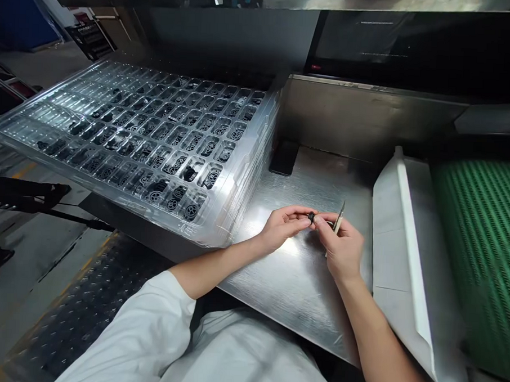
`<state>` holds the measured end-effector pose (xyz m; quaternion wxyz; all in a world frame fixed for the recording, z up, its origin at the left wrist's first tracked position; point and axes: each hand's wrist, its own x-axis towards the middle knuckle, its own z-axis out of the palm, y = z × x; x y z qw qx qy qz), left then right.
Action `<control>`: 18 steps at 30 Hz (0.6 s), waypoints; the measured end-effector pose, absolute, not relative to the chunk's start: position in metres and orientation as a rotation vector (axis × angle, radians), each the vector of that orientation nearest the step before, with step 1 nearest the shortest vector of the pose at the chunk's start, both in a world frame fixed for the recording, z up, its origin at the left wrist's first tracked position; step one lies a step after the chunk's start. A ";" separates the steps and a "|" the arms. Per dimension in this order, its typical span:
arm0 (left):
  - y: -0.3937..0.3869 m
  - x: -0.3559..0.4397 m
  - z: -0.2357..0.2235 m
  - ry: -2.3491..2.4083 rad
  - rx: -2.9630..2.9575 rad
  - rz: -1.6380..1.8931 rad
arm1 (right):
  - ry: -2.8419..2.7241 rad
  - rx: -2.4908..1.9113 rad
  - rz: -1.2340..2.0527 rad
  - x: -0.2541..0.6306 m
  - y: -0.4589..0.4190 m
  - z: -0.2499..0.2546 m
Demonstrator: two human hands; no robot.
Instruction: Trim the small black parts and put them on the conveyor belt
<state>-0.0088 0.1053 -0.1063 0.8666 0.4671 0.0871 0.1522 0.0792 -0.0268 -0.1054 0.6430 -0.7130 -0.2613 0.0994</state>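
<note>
My left hand (278, 228) and right hand (344, 251) pinch a small black part (311, 216) midway between the steel worktop (284, 288)'s side edges; a slipping grip could let the right's pointed tool (341, 213) nick fingers

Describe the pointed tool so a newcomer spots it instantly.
Find the metal worktop beside the stacked clear trays. Over it, the right hand holds the pointed tool. It is slim and pale with a dark tip, unlike the black part at the fingertips.
</note>
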 end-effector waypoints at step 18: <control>0.108 -0.016 -0.090 0.208 0.834 0.212 | -1.197 -1.650 -0.083 0.077 -0.029 -0.100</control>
